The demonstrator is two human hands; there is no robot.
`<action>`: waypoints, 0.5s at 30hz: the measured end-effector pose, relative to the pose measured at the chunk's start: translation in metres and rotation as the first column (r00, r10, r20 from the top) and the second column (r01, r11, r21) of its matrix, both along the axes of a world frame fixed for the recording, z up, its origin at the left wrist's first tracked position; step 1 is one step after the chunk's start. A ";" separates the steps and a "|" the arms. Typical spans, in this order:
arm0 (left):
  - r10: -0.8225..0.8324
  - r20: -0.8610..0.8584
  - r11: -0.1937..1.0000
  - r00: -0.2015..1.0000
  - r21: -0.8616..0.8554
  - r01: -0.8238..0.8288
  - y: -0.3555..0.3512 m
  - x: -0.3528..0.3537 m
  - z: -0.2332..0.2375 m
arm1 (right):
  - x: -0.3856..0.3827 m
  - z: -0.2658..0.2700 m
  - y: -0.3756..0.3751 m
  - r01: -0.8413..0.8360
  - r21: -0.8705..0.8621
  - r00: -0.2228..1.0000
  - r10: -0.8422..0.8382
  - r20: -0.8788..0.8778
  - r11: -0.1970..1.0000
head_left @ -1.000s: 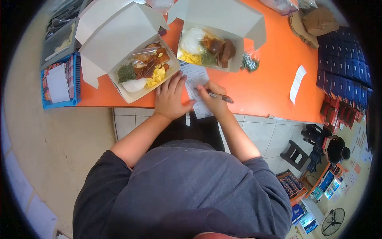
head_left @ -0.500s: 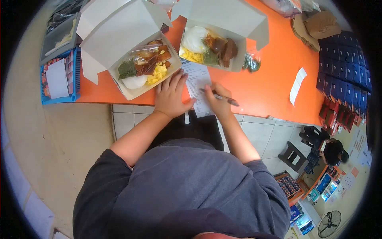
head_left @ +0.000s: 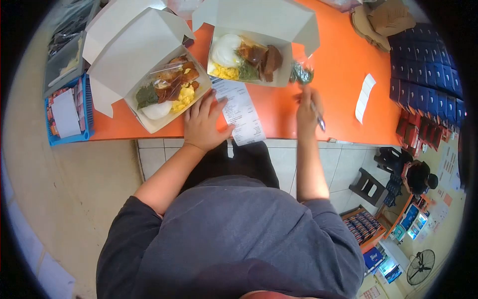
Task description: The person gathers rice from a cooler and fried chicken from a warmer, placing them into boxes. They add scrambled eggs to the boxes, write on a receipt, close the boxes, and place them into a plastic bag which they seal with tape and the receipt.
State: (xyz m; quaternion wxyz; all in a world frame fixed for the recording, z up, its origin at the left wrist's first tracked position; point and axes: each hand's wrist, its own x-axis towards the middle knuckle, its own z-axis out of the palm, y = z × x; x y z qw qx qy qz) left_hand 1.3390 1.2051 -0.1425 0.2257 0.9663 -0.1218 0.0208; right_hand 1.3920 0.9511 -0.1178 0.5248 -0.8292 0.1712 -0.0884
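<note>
Left hand (head_left: pixel 203 122) flat, open, pinning receipt (head_left: pixel 241 112) | right hand (head_left: pixel 307 107) closed round pen (head_left: pixel 317 117) | risk: receipt could slide off counter (head_left: pixel 333 79) if palm lifts

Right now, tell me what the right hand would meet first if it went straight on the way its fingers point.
Most likely the small bag of greens on the orange counter, just ahead of the right hand, which grips a pen. The hand's height above the counter is unclear.
</note>
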 end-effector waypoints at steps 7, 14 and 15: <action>0.000 0.001 1.000 1.000 -0.011 0.000 0.002 -0.002 0.000 | 0.057 -0.045 -0.040 -0.235 -0.497 0.880 0.400 0.255 0.835; -0.003 -0.058 1.000 0.998 -0.021 0.001 0.004 -0.001 0.005 | 0.054 -0.043 -0.092 0.239 -0.606 0.903 0.055 0.425 0.758; -0.004 -0.060 1.000 0.998 -0.031 0.002 0.003 -0.002 0.005 | 0.049 -0.043 -0.096 0.166 -0.718 0.927 0.142 0.348 0.676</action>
